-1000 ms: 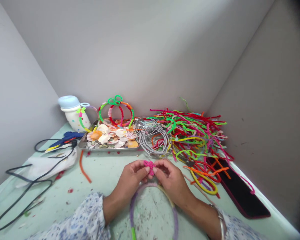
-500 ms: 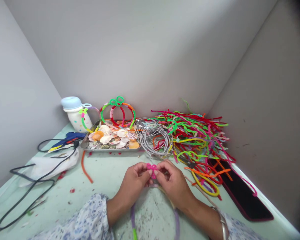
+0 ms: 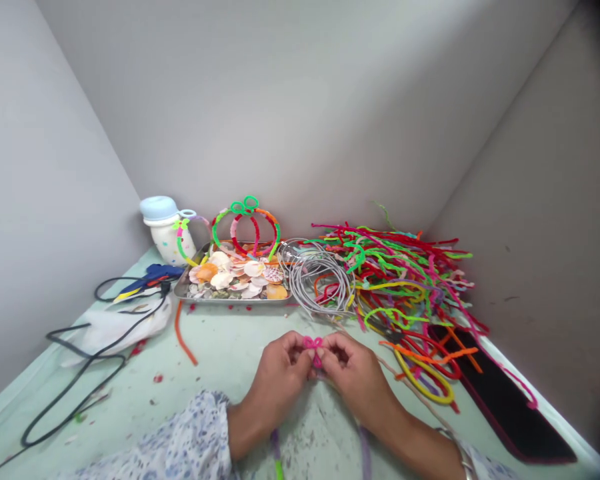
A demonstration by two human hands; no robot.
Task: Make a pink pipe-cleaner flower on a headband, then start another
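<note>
Pinched between the fingertips of both hands, a small pink pipe-cleaner bow (image 3: 313, 347) sits at the near middle of the pale green table (image 3: 220, 353). From the head view, the left hand (image 3: 280, 373) grasps its left loop and the right hand (image 3: 353, 377) its right loop and tail, the two hands touching around it. Two loops are already formed; the tail below looks unfinished, and I cannot tell whether the bow is fixed to the purple-wrapped headband (image 3: 365, 453) that runs under the wrists. Far left stand a lidded white jar (image 3: 166, 230) and a blue glue gun (image 3: 147, 277) with its black cord. A metal tray of seashells (image 3: 235, 280) bears finished headbands (image 3: 247, 223). Bare grey hoops (image 3: 320, 280) and a heap of coloured pipe cleaners (image 3: 405, 280) lie to the right.
</note>
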